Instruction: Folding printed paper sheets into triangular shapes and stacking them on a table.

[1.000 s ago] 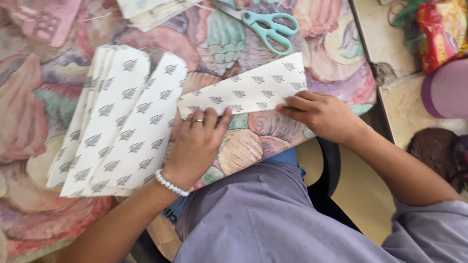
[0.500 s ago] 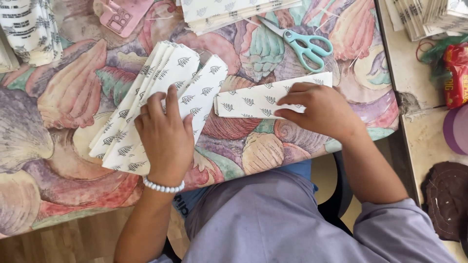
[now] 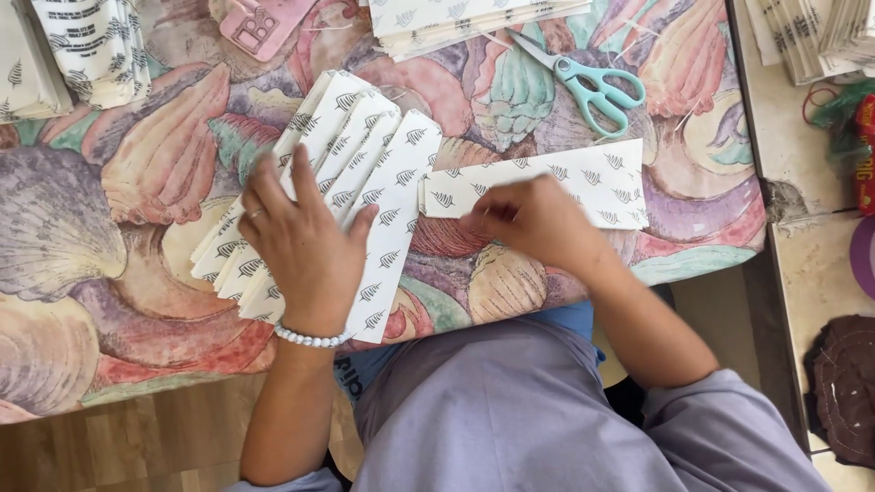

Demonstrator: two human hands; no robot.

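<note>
White paper printed with small dark leaf marks lies under both my hands. My left hand (image 3: 305, 241) rests flat, fingers spread, on a fanned stack of folded paper pieces (image 3: 351, 173) that slants across the worktop (image 3: 109, 273); its grip is released, palm pressing down rather than closing on anything. My right hand (image 3: 533, 223) sits on a single long folded piece (image 3: 592, 178) lying crosswise just right of the stack, its left end close to the stack's edge. The fingers there are blurred and curled at the paper's lower edge; I cannot tell whether they pinch it or only press. Teal-handled scissors (image 3: 592, 87) lie beyond that piece, near another pile of the same paper (image 3: 456, 16) at the far edge. The worktop's cover shows large coloured shells.
</note>
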